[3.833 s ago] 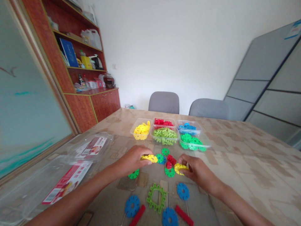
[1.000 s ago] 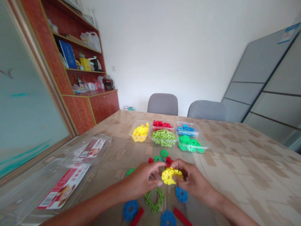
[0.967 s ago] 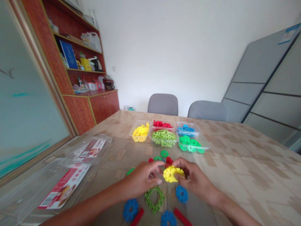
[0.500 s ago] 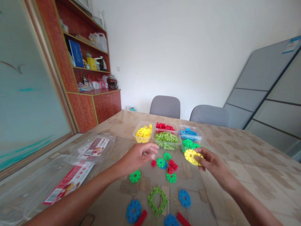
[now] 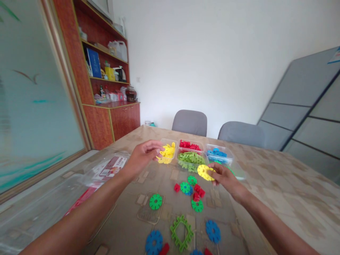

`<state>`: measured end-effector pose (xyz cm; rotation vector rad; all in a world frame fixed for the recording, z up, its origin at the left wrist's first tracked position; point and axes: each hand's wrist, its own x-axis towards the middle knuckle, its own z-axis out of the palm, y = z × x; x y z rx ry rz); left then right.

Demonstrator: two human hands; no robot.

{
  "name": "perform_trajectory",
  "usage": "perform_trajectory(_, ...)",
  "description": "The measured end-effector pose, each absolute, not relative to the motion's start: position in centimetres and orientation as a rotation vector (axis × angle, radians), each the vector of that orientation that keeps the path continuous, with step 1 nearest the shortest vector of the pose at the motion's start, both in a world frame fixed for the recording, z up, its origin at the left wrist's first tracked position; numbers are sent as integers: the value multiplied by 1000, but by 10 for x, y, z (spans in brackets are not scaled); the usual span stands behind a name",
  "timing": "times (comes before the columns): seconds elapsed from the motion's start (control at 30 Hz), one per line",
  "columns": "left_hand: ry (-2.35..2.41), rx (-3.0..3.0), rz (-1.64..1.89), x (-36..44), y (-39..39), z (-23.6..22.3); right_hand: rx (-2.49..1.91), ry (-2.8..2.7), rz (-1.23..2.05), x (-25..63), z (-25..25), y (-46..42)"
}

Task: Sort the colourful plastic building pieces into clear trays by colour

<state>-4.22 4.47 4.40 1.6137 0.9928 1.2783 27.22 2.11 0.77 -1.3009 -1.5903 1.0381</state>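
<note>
My right hand (image 5: pixel 224 177) is closed on joined yellow toothed discs (image 5: pixel 205 172), held above the table in front of the clear tubs. My left hand (image 5: pixel 142 156) reaches forward to the tub of yellow pieces (image 5: pixel 166 154), its fingers curled at the tub's near left edge; whether they hold a piece I cannot make out. Behind the discs stand tubs of light green pieces (image 5: pixel 191 158), red pieces (image 5: pixel 189 145) and blue pieces (image 5: pixel 217 153). Loose pieces lie on the table below my hands: a green disc (image 5: pixel 155 201), a green square frame (image 5: pixel 182 233), blue discs (image 5: pixel 213 231) and small red blocks (image 5: pixel 199 191).
A clear plastic box with a red label (image 5: pixel 107 168) lies at the left on the patterned table (image 5: pixel 278 191). Two grey chairs (image 5: pixel 190 122) stand at the far side. A wooden cabinet with shelves (image 5: pixel 111 95) is at the back left, grey panels (image 5: pixel 302 99) lean at the right.
My left hand let go of the yellow discs and moved forward to the yellow tub. My right hand carried the discs up and away from the loose pieces.
</note>
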Motion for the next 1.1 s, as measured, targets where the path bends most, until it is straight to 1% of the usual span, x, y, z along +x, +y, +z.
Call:
perform_trajectory(0.13, 1012, 1507, 1358, -51, 46, 51, -1275, -1645, 1032, 245, 16, 50)
perform_trajectory(0.37, 1025, 1549, 1306, -47, 42, 52, -1251, -1756, 945, 177, 28, 119)
perform_trajectory(0.53, 1046, 1583, 1279, -52, 46, 49, -1221, -1812, 951, 156, 25, 135)
perform_trajectory(0.67, 1057, 1604, 1247, -55, 50, 42, -1142, -1836, 993, 161, 20, 113)
perform_trajectory(0.83, 1047, 1680, 1126, -48, 54, 25, -1039, -1837, 1034, 198, 20, 47)
perform_trajectory(0.97, 1060, 1810, 1006, -34, 51, 6, -1108, -1863, 969, 250, 7, -3)
perform_trajectory(1.1, 1077, 1998, 915, -13, 38, -13, -1242, -1873, 861, 293, -19, -23)
